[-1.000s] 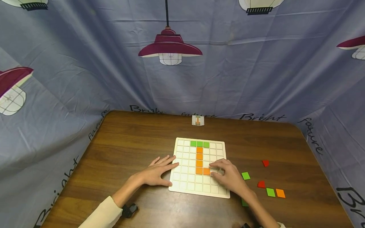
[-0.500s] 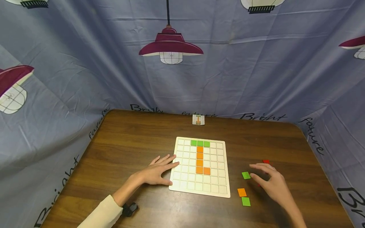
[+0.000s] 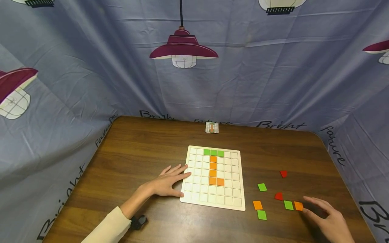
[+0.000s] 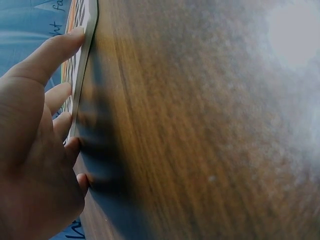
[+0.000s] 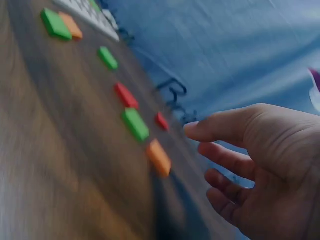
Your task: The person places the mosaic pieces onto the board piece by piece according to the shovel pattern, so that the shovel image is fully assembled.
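Observation:
A cream grid board (image 3: 200,197) lies mid-table, with three green tiles along its top row and a column of orange tiles below them. One more orange tile (image 3: 220,182) sits right of the column's foot. My left hand (image 3: 167,182) rests at the board's left edge, fingers spread, fingertips on the rim. At the right, my right hand (image 3: 328,217) hovers with thumb and fingers parted beside a loose orange tile (image 3: 299,206). Nothing is between its fingers in the right wrist view. A green tile (image 3: 288,205) lies just left of that orange one.
Two red pieces (image 3: 283,174) lie farther back on the right. Nearer the board are a green tile (image 3: 262,187), an orange tile (image 3: 257,205) and another green tile (image 3: 262,215). A small pattern card (image 3: 211,127) lies at the table's back edge, before a blue curtain (image 3: 243,84).
My right hand has left the orange tile on the board and swung right, over the loose pieces, to the far-right orange tile. My left hand has stayed put.

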